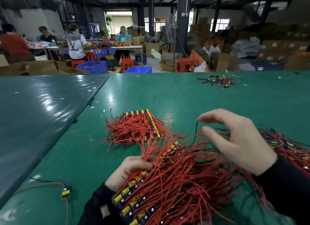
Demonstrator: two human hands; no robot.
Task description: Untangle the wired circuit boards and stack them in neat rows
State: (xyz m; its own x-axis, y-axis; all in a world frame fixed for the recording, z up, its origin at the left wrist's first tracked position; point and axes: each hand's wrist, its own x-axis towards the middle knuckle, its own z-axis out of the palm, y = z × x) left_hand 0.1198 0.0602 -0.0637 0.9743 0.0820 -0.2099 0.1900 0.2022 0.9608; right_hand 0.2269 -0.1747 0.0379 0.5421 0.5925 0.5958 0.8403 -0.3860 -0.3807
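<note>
Nearest, at bottom centre, the row of wired boards (134, 199) is pinned by the left hand (129, 171), fingers curled into its red wires; the right hand (234, 140) hovers spread, holding nothing. Light, floppy, snag-prone: probably best lifted by the stiff boards, not the leads

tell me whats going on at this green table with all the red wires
A person is sorting small circuit boards with red wire leads on a green table. The left hand grips a row of boards by its wires, while the right hand hovers open above the tangled pile. One finished row already lies further back, a single loose board sits at the left, and a small heap of wire scraps lies at the far right.
</note>
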